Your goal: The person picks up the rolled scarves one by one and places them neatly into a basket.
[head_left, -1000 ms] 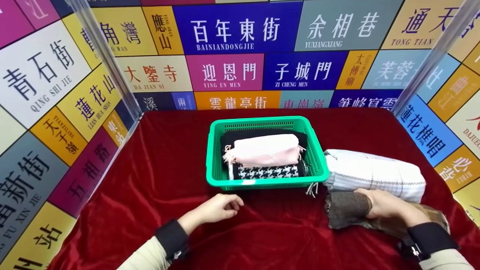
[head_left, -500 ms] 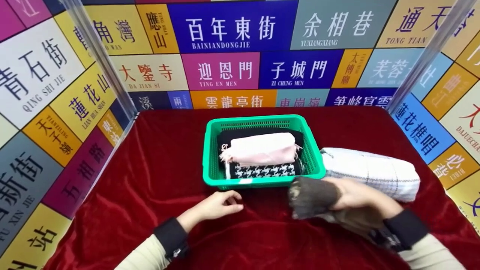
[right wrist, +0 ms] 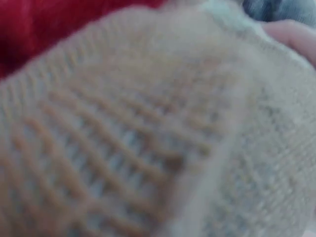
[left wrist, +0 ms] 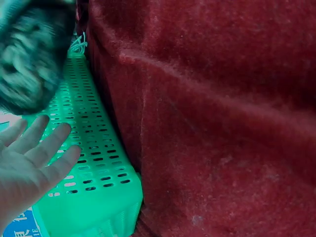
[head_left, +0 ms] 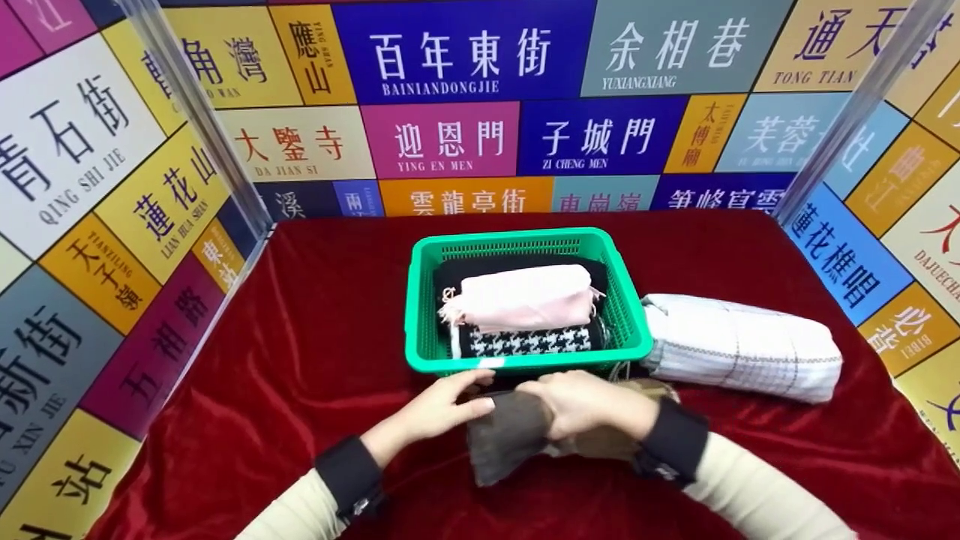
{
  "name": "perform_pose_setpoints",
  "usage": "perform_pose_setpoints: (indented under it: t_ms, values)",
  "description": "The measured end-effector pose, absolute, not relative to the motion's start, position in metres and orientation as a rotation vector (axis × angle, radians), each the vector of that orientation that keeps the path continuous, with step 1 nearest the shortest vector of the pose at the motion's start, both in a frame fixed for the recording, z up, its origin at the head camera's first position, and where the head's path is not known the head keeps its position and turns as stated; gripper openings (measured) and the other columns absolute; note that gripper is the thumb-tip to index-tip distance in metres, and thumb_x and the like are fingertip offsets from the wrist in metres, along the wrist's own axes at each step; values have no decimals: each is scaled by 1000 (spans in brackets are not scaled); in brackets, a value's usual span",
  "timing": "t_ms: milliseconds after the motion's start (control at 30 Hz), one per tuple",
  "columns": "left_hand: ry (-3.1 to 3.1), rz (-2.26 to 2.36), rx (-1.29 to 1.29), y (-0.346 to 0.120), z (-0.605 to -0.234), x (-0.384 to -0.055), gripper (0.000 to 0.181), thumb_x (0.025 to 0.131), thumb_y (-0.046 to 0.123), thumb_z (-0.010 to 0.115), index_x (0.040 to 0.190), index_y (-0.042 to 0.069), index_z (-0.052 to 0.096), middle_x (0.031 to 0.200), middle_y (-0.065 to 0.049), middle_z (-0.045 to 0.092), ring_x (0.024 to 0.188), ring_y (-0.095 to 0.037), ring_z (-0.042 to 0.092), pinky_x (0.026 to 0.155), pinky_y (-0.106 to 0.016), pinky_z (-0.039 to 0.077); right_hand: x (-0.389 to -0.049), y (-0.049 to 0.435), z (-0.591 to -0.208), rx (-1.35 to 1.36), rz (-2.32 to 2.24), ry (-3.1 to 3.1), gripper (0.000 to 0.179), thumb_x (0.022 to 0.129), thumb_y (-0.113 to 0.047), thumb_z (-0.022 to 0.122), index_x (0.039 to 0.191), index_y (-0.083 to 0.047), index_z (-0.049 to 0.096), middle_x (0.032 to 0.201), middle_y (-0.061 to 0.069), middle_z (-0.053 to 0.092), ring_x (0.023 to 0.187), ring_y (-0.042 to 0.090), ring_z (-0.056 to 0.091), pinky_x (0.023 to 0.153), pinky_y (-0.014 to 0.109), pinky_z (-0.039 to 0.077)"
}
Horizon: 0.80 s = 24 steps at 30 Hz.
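My right hand (head_left: pixel 589 405) grips a rolled scarf (head_left: pixel 510 431), dark grey-brown at one end and tan at the other, in front of the green basket (head_left: pixel 525 364). Beside the scarf's dark end, my left hand (head_left: pixel 431 412) is held with fingers spread. In the left wrist view, that hand's fingers (left wrist: pixel 54 145) reach out straight, just below the blurred scarf end (left wrist: pixel 29 64). Ribbed tan knit (right wrist: pixel 113 133) fills most of the right wrist view, blurred. Inside the basket lie a pale pink fringed roll (head_left: pixel 529 296), a black-and-white houndstooth roll (head_left: pixel 529 341) and black cloth (head_left: pixel 517 262).
To the basket's right lies a white checked cloth roll (head_left: pixel 742 345), close against its side. Red velvet (head_left: pixel 337 300) covers the table in soft folds. Sign-printed walls (head_left: pixel 465 52) stand behind and on both sides, with clear posts at the corners.
My right hand has lifted the scarf from beside the white roll and carried it left to the basket's front. My left hand's fingers have opened out beside the scarf's end.
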<state>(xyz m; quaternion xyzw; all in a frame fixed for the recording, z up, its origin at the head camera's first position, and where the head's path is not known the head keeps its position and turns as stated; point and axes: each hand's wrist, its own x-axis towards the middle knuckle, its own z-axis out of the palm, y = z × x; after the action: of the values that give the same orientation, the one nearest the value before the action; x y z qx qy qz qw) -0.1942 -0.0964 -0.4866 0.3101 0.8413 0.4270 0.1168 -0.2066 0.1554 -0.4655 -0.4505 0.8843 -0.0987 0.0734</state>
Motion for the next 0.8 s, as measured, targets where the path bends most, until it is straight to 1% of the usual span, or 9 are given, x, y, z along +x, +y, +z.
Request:
perform_pose_setpoints:
  t_ms: [67,133,233,300,433,533,633,733,800]
  values:
    - [2509,1182,920,-95,-486,-194,61,86,45,56,132,6,46,130,-10,52,117,-23,50,97,-38,39,-205,144,-468,-1337,-253,2698,53,69,-39,69,117,-20,55,87,2,62,74,19,60,61,34,49]
    - [2553,1093,909,-94,-486,-194,68,82,51,59,133,8,46,131,-7,51,119,-21,47,99,-37,38,-204,134,-471,-1336,-233,2733,56,69,-37,69,119,-17,54,87,5,62,73,21,60,61,36,49]
    - [2601,959,880,-94,-486,-194,78,74,55,66,134,11,45,132,-4,50,120,-20,47,99,-37,38,-206,124,-479,-1332,-222,2769,59,69,-36,70,120,-13,52,87,8,61,72,24,60,61,38,50]
    - [2632,852,883,-93,-487,-194,82,69,53,71,135,12,44,131,-4,51,117,-20,49,96,-37,40,-208,119,-486,-1310,-223,2783,59,66,-33,72,117,-11,53,85,8,61,70,24,60,61,37,50]
    - [2705,635,959,-92,-494,-195,88,62,46,78,135,12,41,125,-8,54,109,-24,53,89,-40,44,-210,115,-499,-1260,-240,2798,59,62,-28,72,114,-10,53,85,8,62,72,25,61,61,38,50]
    - [2755,545,995,-92,-501,-195,89,61,38,80,135,11,40,121,-11,56,106,-27,55,86,-42,46,-209,116,-505,-1259,-230,2811,63,62,-30,72,118,-9,51,91,9,63,80,26,61,66,40,50]
    - [2791,501,1014,-92,-506,-198,84,59,31,80,131,10,43,116,-11,57,103,-28,56,85,-42,46,-208,123,-506,-1293,-195,2822,71,64,-35,73,125,-9,47,102,10,61,90,27,59,73,41,49]
    - [2795,466,1021,-92,-508,-200,78,58,27,79,127,11,47,114,-10,58,101,-28,56,85,-41,46,-208,137,-504,-1318,-173,2801,80,64,-39,74,131,-9,42,113,9,57,98,27,57,78,43,48]
    - [2789,462,1021,-92,-509,-201,76,58,25,79,126,11,48,113,-10,58,101,-28,56,86,-41,45,-208,151,-504,-1304,-174,2789,86,62,-41,75,134,-10,38,117,9,57,100,27,56,80,43,47]
